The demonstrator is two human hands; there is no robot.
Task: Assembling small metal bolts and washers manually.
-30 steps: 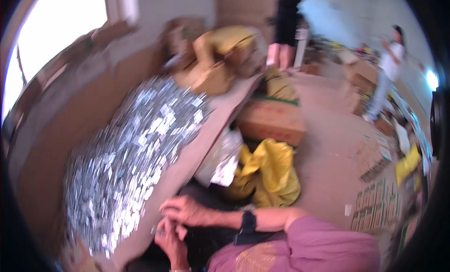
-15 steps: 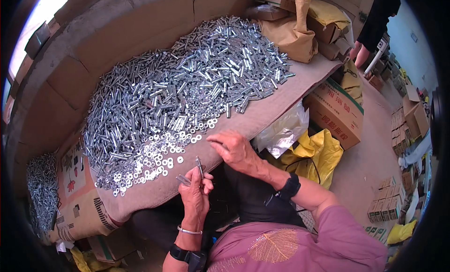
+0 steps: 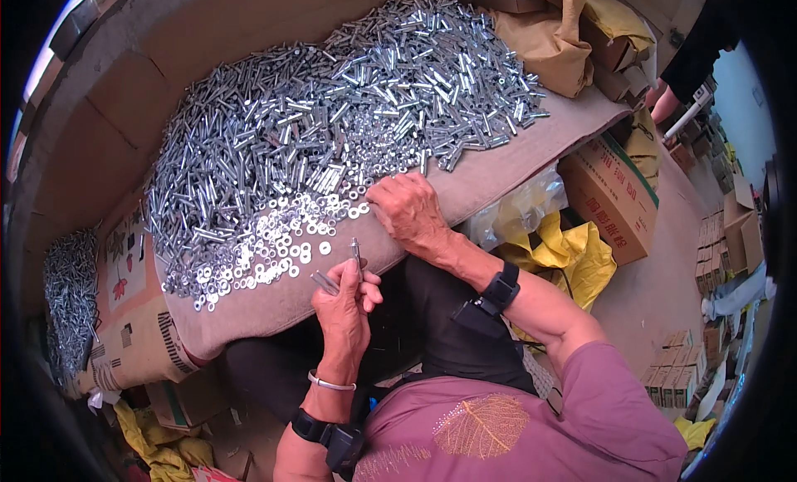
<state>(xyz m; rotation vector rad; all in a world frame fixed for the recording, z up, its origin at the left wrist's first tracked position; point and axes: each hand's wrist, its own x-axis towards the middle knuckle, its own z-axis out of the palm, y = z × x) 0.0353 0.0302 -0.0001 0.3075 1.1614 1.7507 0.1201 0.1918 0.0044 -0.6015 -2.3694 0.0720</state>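
My left hand (image 3: 343,303) is closed around metal anchor bolts. One bolt (image 3: 356,251) stands up past the thumb, and the end of another (image 3: 325,282) sticks out to the left. Beyond it, my right hand (image 3: 408,210) rests low over the near edge of the heap, its fingers bent together beside the small nuts (image 3: 378,154). What its fingertips pinch, if anything, is hidden. Flat washers (image 3: 290,249) lie scattered in front of a large heap of shiny bolts and sleeves (image 3: 274,133).
The heap lies on a padded brown cloth surface (image 3: 581,121) backed by cardboard panels. To the right are a printed carton (image 3: 614,191), clear plastic and a yellow bag (image 3: 581,262). More metal pieces (image 3: 70,299) lie at far left. Another person's dark clothing (image 3: 701,54) shows at upper right.
My right hand has moved up to the nuts and washers, with its fingers now bent down. The left hand keeps its hold on the bolts. The view has shifted a little.
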